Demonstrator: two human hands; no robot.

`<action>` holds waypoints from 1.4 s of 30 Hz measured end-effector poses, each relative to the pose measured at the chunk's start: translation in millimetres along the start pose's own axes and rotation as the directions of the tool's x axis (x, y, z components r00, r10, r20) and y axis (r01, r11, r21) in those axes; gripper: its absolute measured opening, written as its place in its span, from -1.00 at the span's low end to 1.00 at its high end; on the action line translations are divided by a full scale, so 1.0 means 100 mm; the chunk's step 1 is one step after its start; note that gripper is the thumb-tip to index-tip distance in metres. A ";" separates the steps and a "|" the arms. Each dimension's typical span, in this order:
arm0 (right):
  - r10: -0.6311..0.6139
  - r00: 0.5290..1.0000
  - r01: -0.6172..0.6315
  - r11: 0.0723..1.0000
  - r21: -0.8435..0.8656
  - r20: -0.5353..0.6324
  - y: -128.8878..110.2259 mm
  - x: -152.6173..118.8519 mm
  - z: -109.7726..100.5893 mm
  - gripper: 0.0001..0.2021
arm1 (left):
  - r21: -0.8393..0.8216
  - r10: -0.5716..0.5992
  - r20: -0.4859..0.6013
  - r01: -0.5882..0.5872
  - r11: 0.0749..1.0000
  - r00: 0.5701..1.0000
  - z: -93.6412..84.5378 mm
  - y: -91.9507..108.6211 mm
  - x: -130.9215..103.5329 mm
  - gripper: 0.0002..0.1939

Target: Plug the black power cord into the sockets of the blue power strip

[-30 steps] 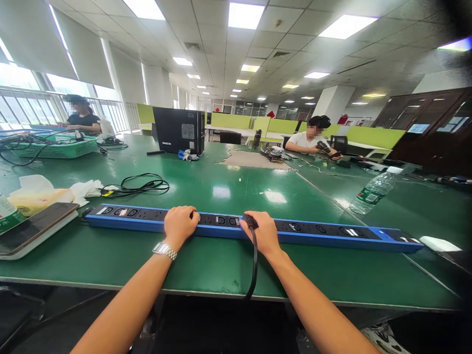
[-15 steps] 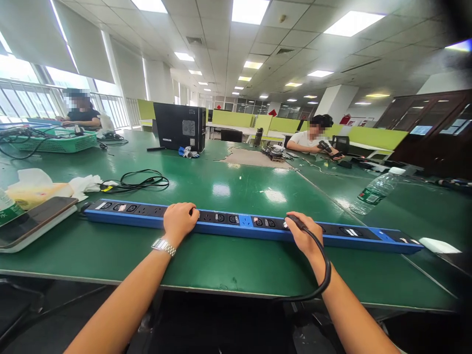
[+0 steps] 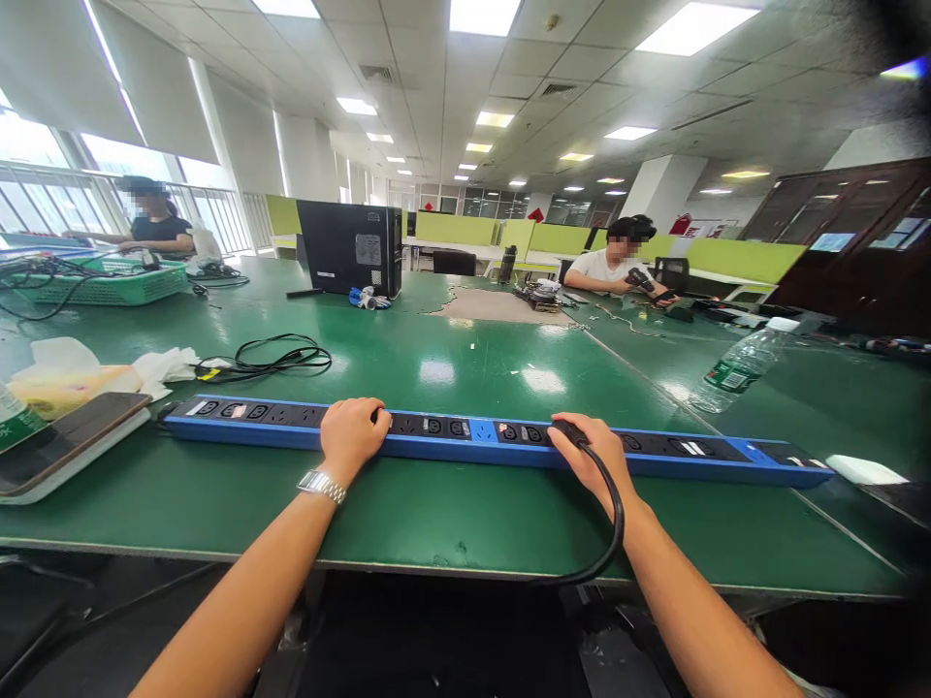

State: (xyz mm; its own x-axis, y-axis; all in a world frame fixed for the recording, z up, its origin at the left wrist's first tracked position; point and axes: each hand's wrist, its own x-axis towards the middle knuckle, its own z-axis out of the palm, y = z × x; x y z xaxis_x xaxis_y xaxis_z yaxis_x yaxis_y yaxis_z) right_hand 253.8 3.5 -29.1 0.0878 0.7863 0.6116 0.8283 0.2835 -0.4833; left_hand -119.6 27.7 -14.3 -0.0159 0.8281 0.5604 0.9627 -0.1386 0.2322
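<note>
A long blue power strip (image 3: 443,447) with black sockets lies across the table in front of me. My left hand (image 3: 353,434) is closed around the strip left of its middle, covering some outlets; a metal watch is on that wrist. In my right hand (image 3: 597,456) is a black power cord plug (image 3: 567,428), held against the top face of the strip right of the middle. Whether its pins sit inside a socket is hidden. The plug's thick black cord (image 3: 618,509) loops down over my wrist and past the table's front edge.
Left are a phone (image 3: 80,436), tissues (image 3: 65,373) and a coiled black cable (image 3: 283,357). A plastic bottle (image 3: 742,368) stands tilted-looking at right. Farther back are a computer tower (image 3: 349,250), a green basket (image 3: 109,281) and two people seated.
My right hand has shifted slightly left with the plug, which now sits lower against the strip's sockets. My left hand keeps its hold on the strip.
</note>
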 end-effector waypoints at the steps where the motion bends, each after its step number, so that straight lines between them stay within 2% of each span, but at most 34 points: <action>1: 0.012 1.000 -0.012 1.000 0.002 -0.007 0.00 -0.02 0.00 -0.64 | -0.001 -0.003 0.000 0.003 1.000 1.000 0.00 -0.01 0.00 -0.67; 4: 0.084 0.995 -0.081 0.995 0.055 -0.050 -0.02 -0.06 0.00 -0.60 | -0.011 -0.004 -0.011 0.004 1.000 1.000 0.01 -0.02 0.00 -0.68; 6: 0.167 0.975 -0.146 0.978 0.147 -0.145 -0.10 -0.06 0.00 -0.57 | -0.046 0.017 -0.041 -0.019 0.999 0.999 0.01 -0.01 -0.02 -0.68; 9: 0.242 0.916 -0.156 0.950 0.272 -0.319 -0.40 -0.02 0.01 -0.55 | -0.121 0.159 -0.088 -0.169 0.978 0.983 -0.02 0.12 -0.06 -0.63; 10: 0.214 0.928 -0.124 0.949 0.289 -0.306 -0.55 0.00 0.03 -0.55 | -0.138 0.245 -0.094 -0.256 0.957 0.965 -0.04 0.19 -0.08 -0.61; 12: 0.115 0.983 -0.065 0.948 0.313 -0.146 -0.88 0.04 0.12 -0.51 | -0.151 0.428 -0.093 -0.438 0.886 0.899 -0.06 0.35 -0.11 -0.51; 13: 0.053 0.998 -0.036 0.945 0.325 -0.042 -1.05 0.04 0.18 -0.47 | -0.143 0.490 -0.094 -0.499 0.855 0.867 -0.07 0.42 -0.13 -0.47; 15: -0.061 0.990 0.012 0.936 0.352 0.129 -1.33 0.04 0.33 -0.42 | -0.113 0.535 -0.089 -0.542 0.833 0.840 -0.08 0.53 -0.15 -0.46; 17: -0.144 0.957 0.036 0.920 0.390 0.251 -1.52 0.02 0.49 -0.39 | -0.078 0.515 -0.072 -0.519 0.851 0.854 -0.08 0.56 -0.16 -0.58; 19: -0.177 0.934 0.030 0.905 0.424 0.312 -1.62 0.01 0.63 -0.33 | -0.043 0.455 -0.075 -0.458 0.888 0.888 -0.08 0.53 -0.15 -0.69; 22: -0.193 0.900 -0.041 0.854 0.518 0.390 -1.65 0.00 0.72 -0.09 | -0.023 0.343 -0.130 -0.349 0.937 0.930 -0.09 0.41 -0.13 -0.75; 24: -0.185 0.890 -0.108 0.803 0.586 0.418 -1.63 -0.03 0.72 0.00 | -0.039 0.257 -0.150 -0.266 0.963 0.955 -0.08 0.33 -0.12 -0.76; 26: -0.154 0.879 -0.203 0.735 0.647 0.451 -1.61 -0.09 0.67 -0.09 | -0.063 0.136 -0.165 -0.148 0.987 0.977 -0.08 0.26 -0.09 -0.77; 27: -0.138 0.852 -0.281 0.693 0.663 0.506 -1.60 -0.15 0.64 -0.18 | -0.078 0.072 -0.181 -0.087 0.993 0.981 -0.07 0.23 -0.07 -0.79; 28: -0.145 0.786 -0.387 0.643 0.661 0.601 -1.58 -0.21 0.61 -0.29 | -0.096 0.014 -0.204 -0.034 0.995 0.979 -0.06 0.20 -0.06 -0.79; 29: -0.180 0.663 -0.515 0.595 0.617 0.726 -1.55 -0.28 0.57 -0.38 | -0.117 -0.031 -0.230 0.004 0.993 0.973 -0.06 0.17 -0.04 -0.78; 30: -0.246 0.477 -0.640 0.561 0.525 0.844 -1.52 -0.35 0.52 -0.37 | -0.138 -0.068 -0.255 0.033 0.990 0.964 -0.05 0.14 -0.02 -0.76; 31: -0.331 0.271 -0.719 0.554 0.419 0.904 -1.48 -0.41 0.46 -0.29 | -0.160 -0.101 -0.278 0.058 0.985 0.955 -0.05 0.10 0.00 -0.75; 32: -0.400 0.094 -0.754 0.569 0.327 0.912 -1.43 -0.47 0.39 -0.20 | -0.186 -0.138 -0.298 0.084 0.979 0.945 -0.06 0.06 0.02 -0.75; 33: -0.435 -0.014 -0.764 0.586 0.271 0.900 -1.39 -0.50 0.30 -0.12 | -0.221 -0.185 -0.315 0.118 0.968 0.931 -0.06 0.02 0.04 -0.75; 34: -0.435 -0.039 -0.764 0.594 0.253 0.900 -1.33 -0.51 0.21 -0.10 | -0.268 -0.242 -0.331 0.155 0.951 0.912 -0.07 -0.02 0.05 -0.75; 35: -0.397 -0.011 -0.753 0.607 0.254 0.918 -1.28 -0.50 0.11 -0.13 | -0.327 -0.301 -0.345 0.187 0.926 0.889 -0.08 -0.06 0.07 -0.74; 36: -0.325 0.068 -0.719 0.639 0.273 0.943 -1.22 -0.46 0.01 -0.23 | -0.393 -0.355 -0.357 0.206 0.896 0.864 -0.08 -0.09 0.08 -0.74; 37: -0.227 0.174 -0.678 0.678 0.284 0.958 -1.17 -0.40 -0.08 -0.36 | -0.460 -0.398 -0.365 0.208 0.863 0.841 -0.08 -0.11 0.09 -0.73; 39: -0.023 0.375 -0.629 0.728 0.273 0.927 -1.06 -0.27 -0.20 -0.45 | -0.574 -0.430 -0.366 0.164 0.803 0.825 -0.07 -0.11 0.10 -0.70; 41: 0.165 0.617 -0.568 0.770 0.290 0.769 -0.95 -0.16 -0.21 -0.43 | -0.632 -0.355 -0.344 0.065 0.772 0.869 -0.03 -0.07 0.08 -0.66; 42: 0.236 0.713 -0.532 0.795 0.291 0.660 -0.90 -0.13 -0.18 -0.40 | -0.641 -0.278 -0.322 0.008 0.768 0.905 -0.01 -0.05 0.07 -0.65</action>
State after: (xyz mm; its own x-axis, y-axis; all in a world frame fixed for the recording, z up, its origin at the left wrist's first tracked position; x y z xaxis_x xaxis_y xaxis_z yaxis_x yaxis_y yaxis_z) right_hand 187.8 -42.5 17.7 -0.1078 0.9900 -0.0914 0.4506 -0.0334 -0.8921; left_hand -124.9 33.5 -10.8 -0.3692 0.6127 0.6988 0.5659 -0.4482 0.6920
